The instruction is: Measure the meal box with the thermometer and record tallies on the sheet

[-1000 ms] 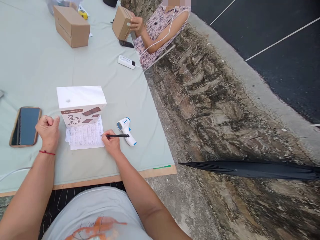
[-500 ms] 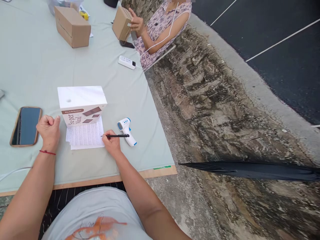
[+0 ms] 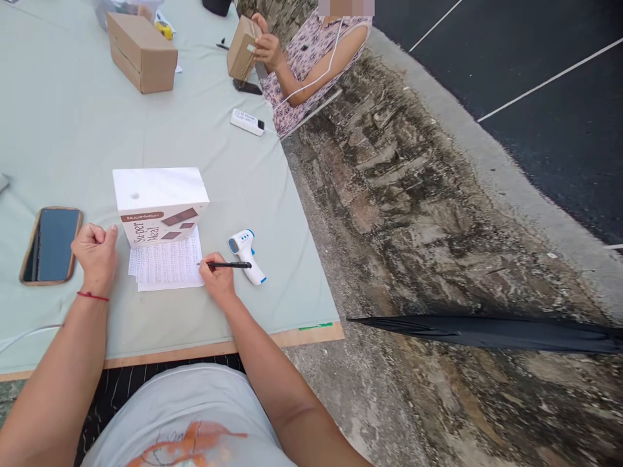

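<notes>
Between the fingers of my right hand [image 3: 218, 279] is a black pen [image 3: 233, 264], its tip at the right edge of the written sheets of paper [image 3: 168, 266]. A white "Super Meal" box [image 3: 160, 191] stands on the far part of these sheets and hides it. My left hand [image 3: 96, 250] rests on the table as a closed fist, with nothing showing in it. Left of the fist lies a phone in a brown case [image 3: 51, 246]. A white and blue infrared thermometer [image 3: 246, 256] lies just beyond the pen's back end.
The cloth-covered table [image 3: 272, 194] ends at the right above rough stone ground [image 3: 379, 194]. Farther off stand a cardboard box [image 3: 141, 55] and a white device [image 3: 247, 122]. Across the table, a person [image 3: 311, 65] holds a smaller cardboard box [image 3: 242, 48].
The other person's small box has turned and shifted slightly right, with a second hand now showing on it. Both my hands, the pen and the sheets look unmoved.
</notes>
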Demonstrator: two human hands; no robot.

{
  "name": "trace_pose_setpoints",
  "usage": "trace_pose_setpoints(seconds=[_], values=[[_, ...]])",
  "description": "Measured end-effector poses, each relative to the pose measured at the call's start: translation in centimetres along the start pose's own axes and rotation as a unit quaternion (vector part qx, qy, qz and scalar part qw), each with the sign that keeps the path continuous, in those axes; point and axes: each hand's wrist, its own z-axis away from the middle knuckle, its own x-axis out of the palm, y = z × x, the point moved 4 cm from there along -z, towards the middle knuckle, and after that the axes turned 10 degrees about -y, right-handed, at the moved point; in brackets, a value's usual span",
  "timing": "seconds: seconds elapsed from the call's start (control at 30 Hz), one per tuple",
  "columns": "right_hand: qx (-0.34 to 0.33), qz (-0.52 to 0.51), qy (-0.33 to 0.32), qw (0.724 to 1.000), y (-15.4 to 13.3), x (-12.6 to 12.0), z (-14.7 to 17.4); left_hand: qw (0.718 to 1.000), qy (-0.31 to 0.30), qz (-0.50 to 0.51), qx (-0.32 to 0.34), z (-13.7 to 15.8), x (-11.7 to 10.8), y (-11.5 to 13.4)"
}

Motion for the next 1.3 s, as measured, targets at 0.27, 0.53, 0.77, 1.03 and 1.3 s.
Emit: trace_pose_setpoints(seconds=[0.27, 0.53, 0.77, 1.03, 1.3], values=[[-0.013, 0.007, -0.007, 1.0, -0.08, -0.12, 0.02, 1.0, -0.001, -0.018, -0.013, 0.04, -0.07, -0.1], [0.005, -0.019, 0.005, 1.0, 0.1, -0.24, 0.12, 1.0, -0.01, -0.021, -0.001, 0.09, -0.12, -0.29], [0.014, -0.022, 0.025, 0.999, 0.38, -0.27, 0.12, 1.0, -0.01, -0.011, 0.008, 0.13, -0.17, -0.35], [0.009, 0.002, 0.017, 1.0, 0.45, -0.1, 0.05, 1.0, -0.011, -0.016, 0.011, 0.12, -0.11, -0.2], [-0.003, -0.025, 0.027, 0.999, 0.4, -0.35, 0.08, 0.999, -0.034, -0.02, -0.005, 0.3, -0.15, -0.13]])
